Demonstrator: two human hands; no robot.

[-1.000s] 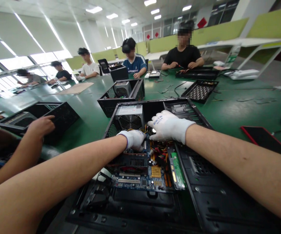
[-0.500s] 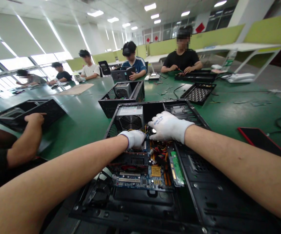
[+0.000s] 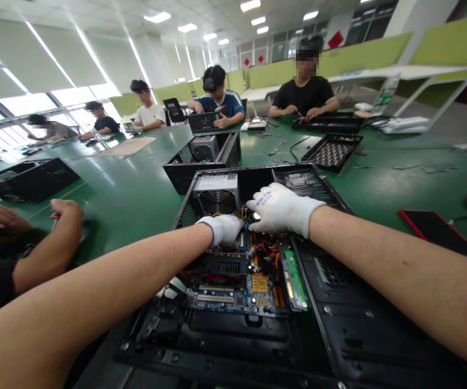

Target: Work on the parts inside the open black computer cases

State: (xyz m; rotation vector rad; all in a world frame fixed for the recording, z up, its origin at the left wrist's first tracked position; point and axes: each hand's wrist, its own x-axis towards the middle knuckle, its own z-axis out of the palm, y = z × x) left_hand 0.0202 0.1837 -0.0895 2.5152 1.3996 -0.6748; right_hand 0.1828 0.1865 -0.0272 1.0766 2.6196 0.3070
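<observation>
Steady the left hand [image 3: 226, 230], fingers bunched, and right hand [image 3: 278, 208], fingers slightly spread, grips indeterminable; avoid straining the cables [image 3: 272, 249].

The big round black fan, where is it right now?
In the head view, the fan is left of centre, on the grey box inside the open computer case, just beyond the gloved left hand.

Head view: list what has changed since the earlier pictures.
The black case on the far left has moved left and away; the co-worker's nearer hand, earlier on it, is off it. Across the table, the small case has turned, and the person in blue now has both hands on it. The gloved left hand and right hand stay at the open case.
</observation>
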